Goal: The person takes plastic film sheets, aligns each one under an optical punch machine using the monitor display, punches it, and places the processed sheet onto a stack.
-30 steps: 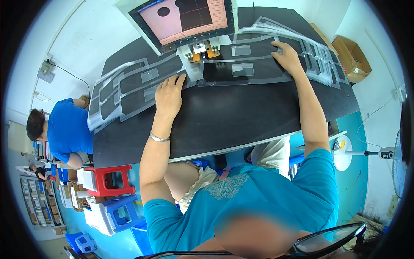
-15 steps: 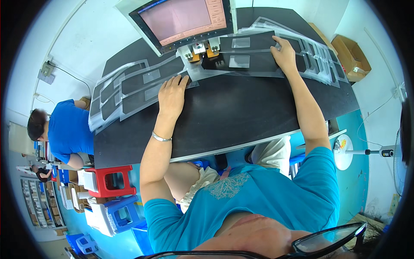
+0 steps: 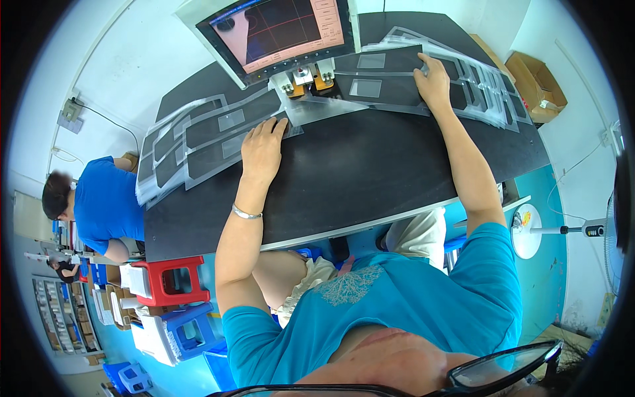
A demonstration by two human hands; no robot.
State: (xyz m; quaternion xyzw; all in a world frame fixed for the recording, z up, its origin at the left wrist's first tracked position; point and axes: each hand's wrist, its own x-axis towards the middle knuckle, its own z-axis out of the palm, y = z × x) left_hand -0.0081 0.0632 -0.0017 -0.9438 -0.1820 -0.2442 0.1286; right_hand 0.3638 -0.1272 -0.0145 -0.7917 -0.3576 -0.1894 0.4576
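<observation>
My left hand (image 3: 262,149) lies flat, fingers stretched out, on the near end of the clear-edged dark film sheets (image 3: 206,155) at the left. My right hand (image 3: 433,83) grips the right part of a dark film sheet (image 3: 397,91) with clear square windows; its fingertips partly hide the grip. This sheet runs from the machine head (image 3: 303,78) toward the right. Below the head, a bare metal plate (image 3: 324,111) shows between the two sets of sheets. Above it, the monitor (image 3: 281,30) displays a dark grid-like picture with red lines.
A fanned stack of film sheets (image 3: 493,99) spreads at the right of the black table (image 3: 370,172). Beyond it stands an open cardboard box (image 3: 537,86). A person in blue (image 3: 109,202) is at the left, with a red stool (image 3: 173,281) below. A fan (image 3: 612,228) stands at far right.
The sheet under my right hand has shifted slightly up and right, uncovering more of the metal plate. The monitor picture has changed from plain pink to a dark grid. My left hand has hardly moved.
</observation>
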